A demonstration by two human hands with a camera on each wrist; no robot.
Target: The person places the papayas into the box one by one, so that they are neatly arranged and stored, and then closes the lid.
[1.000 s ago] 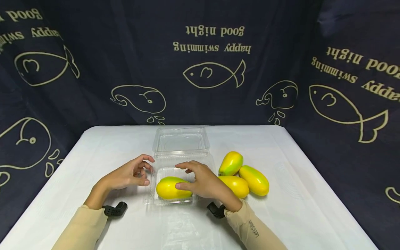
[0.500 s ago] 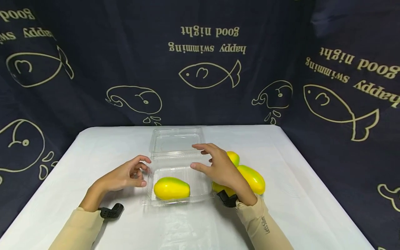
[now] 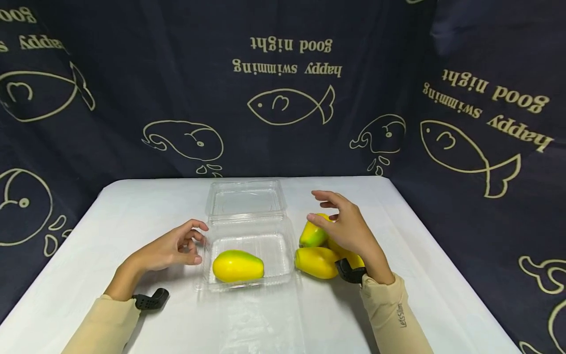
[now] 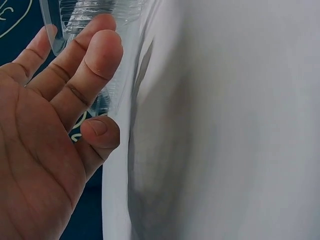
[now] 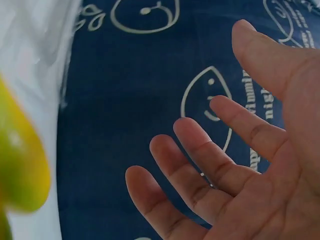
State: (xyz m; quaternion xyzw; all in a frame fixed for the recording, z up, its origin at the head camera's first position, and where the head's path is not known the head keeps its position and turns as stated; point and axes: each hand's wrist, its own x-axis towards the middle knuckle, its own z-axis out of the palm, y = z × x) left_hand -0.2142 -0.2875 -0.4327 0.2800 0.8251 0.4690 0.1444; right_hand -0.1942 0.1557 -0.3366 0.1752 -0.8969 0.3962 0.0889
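Observation:
A clear plastic clamshell box lies with its lid folded back. One yellow-green papaya rests on its side in the box's near left part. My left hand is at the box's left wall, fingers loosely bent; whether they touch the plastic I cannot tell. Over the pile on the right hovers my right hand, fingers spread and holding nothing. Beneath it are a far papaya, a near papaya and a third papaya, mostly hidden by hand and wrist.
A white cloth covers the table. Dark blue curtain with fish drawings hangs behind and at both sides. A black wrist mount sits at the left wrist, another black mount at the right.
My right hand has moved from beside the papaya in the box, out to the right and above the other papayas. The left hand stays by the box. The head view has shifted slightly.

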